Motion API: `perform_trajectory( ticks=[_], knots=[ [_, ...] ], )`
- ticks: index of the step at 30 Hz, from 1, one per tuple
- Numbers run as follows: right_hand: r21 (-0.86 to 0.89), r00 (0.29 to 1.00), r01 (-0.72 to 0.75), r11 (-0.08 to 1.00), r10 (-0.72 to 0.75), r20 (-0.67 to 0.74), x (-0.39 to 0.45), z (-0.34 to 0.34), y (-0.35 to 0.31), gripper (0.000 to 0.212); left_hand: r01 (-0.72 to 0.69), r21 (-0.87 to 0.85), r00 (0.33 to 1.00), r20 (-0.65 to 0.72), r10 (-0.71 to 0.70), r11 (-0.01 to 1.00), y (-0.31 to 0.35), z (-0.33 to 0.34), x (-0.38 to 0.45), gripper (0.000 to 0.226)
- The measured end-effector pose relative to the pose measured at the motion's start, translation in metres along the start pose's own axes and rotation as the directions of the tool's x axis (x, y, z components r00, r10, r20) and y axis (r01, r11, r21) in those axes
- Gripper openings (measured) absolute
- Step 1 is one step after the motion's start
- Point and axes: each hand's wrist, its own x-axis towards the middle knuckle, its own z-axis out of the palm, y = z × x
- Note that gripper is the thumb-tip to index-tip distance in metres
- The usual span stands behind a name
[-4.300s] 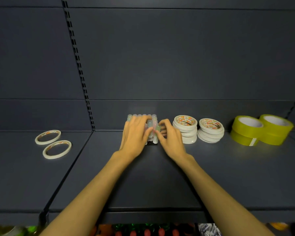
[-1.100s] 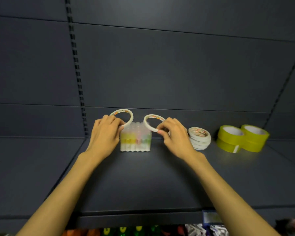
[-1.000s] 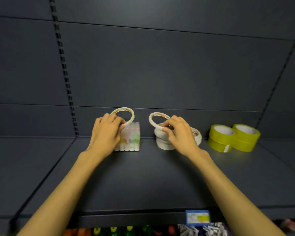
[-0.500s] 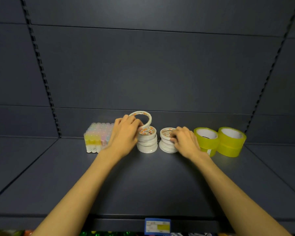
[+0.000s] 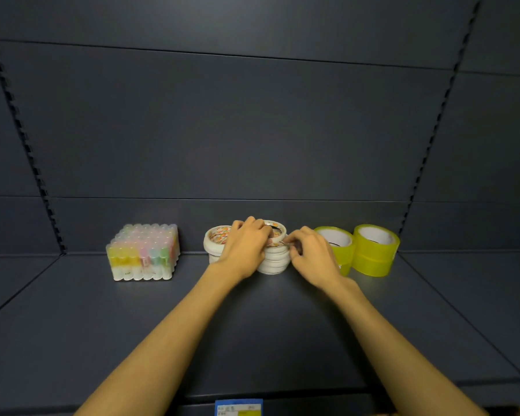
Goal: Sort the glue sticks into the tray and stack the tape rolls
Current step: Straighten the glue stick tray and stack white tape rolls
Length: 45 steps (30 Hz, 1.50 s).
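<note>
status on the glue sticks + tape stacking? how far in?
Done, by the look of it: the glue sticks stand packed upright in their clear tray. In hand: the left hand and right hand are both at the right white tape stack, seemingly seating a thin roll on top. The left white tape stack stands beside it. Left: release; the yellow tape rolls already sit stacked.
</note>
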Motion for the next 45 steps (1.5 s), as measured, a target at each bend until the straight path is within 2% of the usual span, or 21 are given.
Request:
perform_trajectory(
  ticks=[4,11,18,22,24,25,27,28,29,31,33,34,36,39,41,45],
  knots=[
    [0.004,1.0,0.004,1.0,-0.004,0.0,-0.004,0.0,0.006,0.015,-0.017,0.037,0.998,0.056,0.015,0.999,0.006,0.016,0.003,0.024],
    [0.031,1.0,0.012,0.999,-0.011,-0.017,-0.004,0.008,0.005,0.016,-0.012,-0.019,1.0,0.017,0.012,1.0,-0.002,0.021,-0.002,0.032],
    [0.167,0.987,0.155,0.974,-0.145,-0.068,0.007,0.029,-0.046,0.016,0.094,-0.139,0.969,-0.214,-0.122,0.986,-0.045,-0.018,-0.046,0.036],
    [0.278,0.978,0.207,0.938,-0.202,-0.048,0.009,0.056,-0.096,0.019,0.218,-0.173,0.898,-0.35,-0.267,0.961,-0.095,-0.044,-0.088,0.026],
    [0.373,0.986,0.143,0.917,-0.166,0.031,0.008,0.078,-0.12,0.025,0.343,-0.319,0.796,-0.4,-0.454,0.883,-0.12,-0.054,-0.113,0.021],
    [0.435,0.986,0.079,0.897,-0.134,0.096,0.007,0.087,-0.133,0.03,0.384,-0.454,0.722,-0.396,-0.568,0.804,-0.13,-0.059,-0.126,0.02],
    [0.535,0.974,-0.078,0.841,-0.05,0.221,0.007,0.107,-0.157,0.044,0.412,-0.706,0.575,-0.289,-0.765,0.576,-0.149,-0.067,-0.147,0.022],
    [0.56,0.959,-0.162,0.813,-0.004,0.284,0.006,0.115,-0.169,0.052,0.435,-0.774,0.523,-0.198,-0.829,0.459,-0.159,-0.067,-0.156,0.026],
    [0.563,0.938,-0.237,0.792,0.036,0.345,0.006,0.123,-0.179,0.058,0.464,-0.807,0.501,-0.102,-0.86,0.366,-0.172,-0.062,-0.163,0.032],
    [0.566,0.906,-0.317,0.761,0.067,0.419,0.005,0.139,-0.197,0.065,0.53,-0.829,0.511,0.143,-0.847,0.18,-0.198,-0.046,-0.176,0.053],
    [0.556,0.897,-0.36,0.749,0.113,0.428,0.005,0.152,-0.21,0.061,0.572,-0.82,0.537,0.374,-0.757,0.001,-0.221,-0.021,-0.184,0.079],
    [0.545,0.893,-0.378,0.748,0.14,0.428,0.005,0.158,-0.215,0.057,0.584,-0.811,0.574,0.434,-0.695,-0.024,-0.228,-0.01,-0.187,0.084],
    [0.522,0.893,-0.397,0.755,0.187,0.41,0.001,0.162,-0.225,0.051,0.595,-0.804,0.64,0.471,-0.607,0.003,-0.227,-0.013,-0.188,0.083],
    [0.522,0.893,-0.414,0.746,0.222,0.392,-0.007,0.164,-0.234,0.055,0.593,-0.805,0.671,0.478,-0.567,0.023,-0.216,-0.036,-0.194,0.075],
    [0.534,0.894,-0.402,0.744,0.194,0.404,-0.015,0.168,-0.233,0.062,0.592,-0.805,0.685,0.486,-0.543,0.026,-0.218,-0.043,-0.205,0.066],
    [0.566,0.906,-0.364,0.739,0.139,0.401,-0.039,0.165,-0.242,0.077,0.579,-0.797,0.768,0.462,-0.443,0.173,-0.223,-0.061,-0.232,0.049]
  ],
)
